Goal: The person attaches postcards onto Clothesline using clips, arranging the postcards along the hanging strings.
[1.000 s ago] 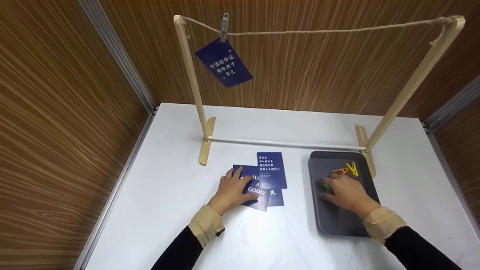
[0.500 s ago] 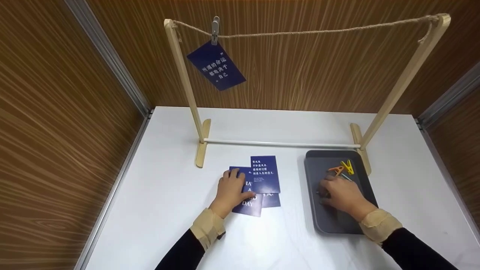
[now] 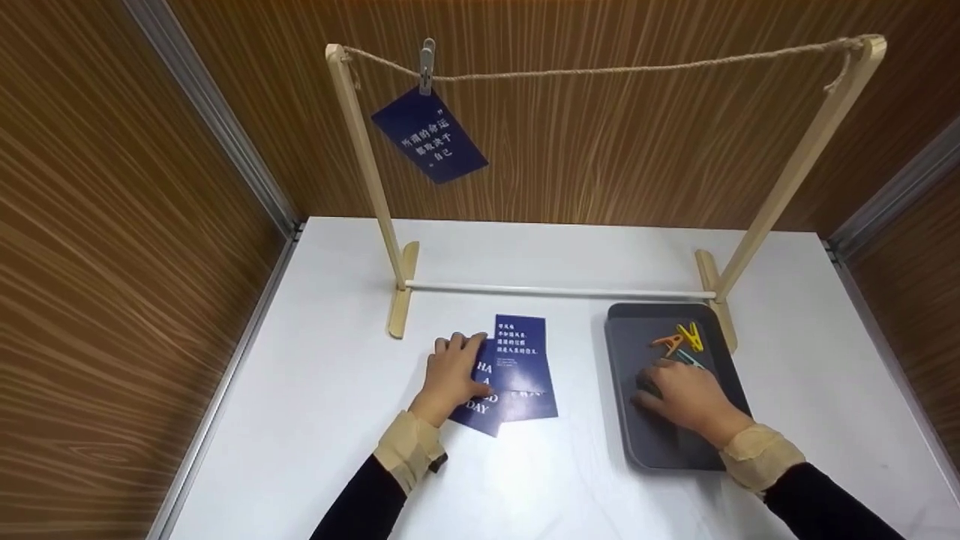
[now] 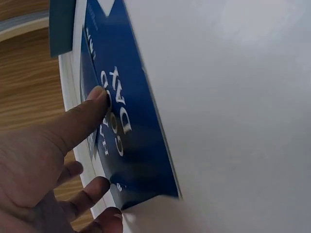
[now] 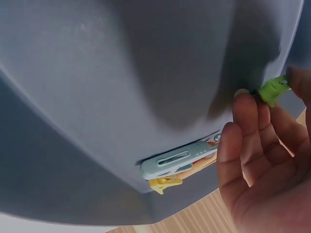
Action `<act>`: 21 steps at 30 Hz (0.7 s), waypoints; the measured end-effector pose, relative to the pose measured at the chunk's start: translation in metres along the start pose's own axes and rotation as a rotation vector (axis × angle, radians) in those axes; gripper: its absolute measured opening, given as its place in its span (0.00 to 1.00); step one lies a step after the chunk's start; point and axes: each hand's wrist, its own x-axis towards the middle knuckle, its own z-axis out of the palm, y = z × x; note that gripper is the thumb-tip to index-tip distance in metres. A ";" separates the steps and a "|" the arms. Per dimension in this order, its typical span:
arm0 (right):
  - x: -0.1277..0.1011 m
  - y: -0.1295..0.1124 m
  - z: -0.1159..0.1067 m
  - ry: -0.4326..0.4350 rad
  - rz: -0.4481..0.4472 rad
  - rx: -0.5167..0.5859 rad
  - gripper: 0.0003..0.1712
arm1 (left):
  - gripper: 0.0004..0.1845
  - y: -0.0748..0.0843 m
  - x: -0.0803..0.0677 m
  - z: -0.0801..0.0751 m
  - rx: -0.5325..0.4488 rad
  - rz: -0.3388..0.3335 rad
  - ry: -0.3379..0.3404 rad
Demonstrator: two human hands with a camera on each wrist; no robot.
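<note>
My left hand (image 3: pixel 450 379) rests with spread fingers on a dark blue card (image 3: pixel 484 421) lettered in white. In the left wrist view its thumb (image 4: pixel 98 93) lies on the card's face, with other fingertips at the edge. A second blue card (image 3: pixel 520 352) overlaps it, and a third (image 3: pixel 534 407) shows beneath. Inside the grey tray (image 3: pixel 637 450), my right hand (image 3: pixel 690 394) pinches a green clothespin (image 5: pixel 273 91) between thumb and fingers. Just beyond that hand lie orange (image 3: pixel 666 343), yellow (image 3: pixel 691 337) and light blue (image 3: pixel 688 359) clothespins.
A wooden stand (image 3: pixel 364 165) carries a twine line (image 3: pixel 600 70) above the table. From its left end a blue card (image 3: pixel 431 139) hangs tilted under a grey clothespin (image 3: pixel 427 67). A white bar (image 3: pixel 559 290) joins the stand's feet behind the cards and tray.
The lettered card under my left hand has slid left, uncovering more of the card beneath. My right fingers have closed together in the tray, and the light blue clothespin has come into view.
</note>
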 end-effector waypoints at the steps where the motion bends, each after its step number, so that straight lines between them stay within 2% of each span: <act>1: 0.000 0.000 0.000 -0.002 0.000 0.010 0.20 | 0.54 -0.001 0.000 -0.001 -0.007 -0.003 -0.010; 5: 0.001 -0.002 0.000 -0.001 0.002 0.038 0.19 | 0.52 -0.004 0.002 -0.005 -0.008 -0.021 -0.066; 9: 0.002 -0.002 -0.002 0.014 -0.007 0.041 0.14 | 0.42 -0.003 0.007 -0.006 -0.029 -0.059 -0.091; 12: 0.002 -0.002 -0.001 0.021 -0.017 0.033 0.11 | 0.40 -0.002 0.010 -0.003 -0.036 -0.066 -0.066; 16: 0.001 -0.003 -0.001 0.015 -0.027 0.036 0.12 | 0.42 -0.003 0.013 0.002 -0.017 -0.051 -0.031; 21: 0.000 -0.002 0.000 0.020 -0.022 0.052 0.13 | 0.34 -0.008 0.016 0.005 -0.017 -0.063 0.002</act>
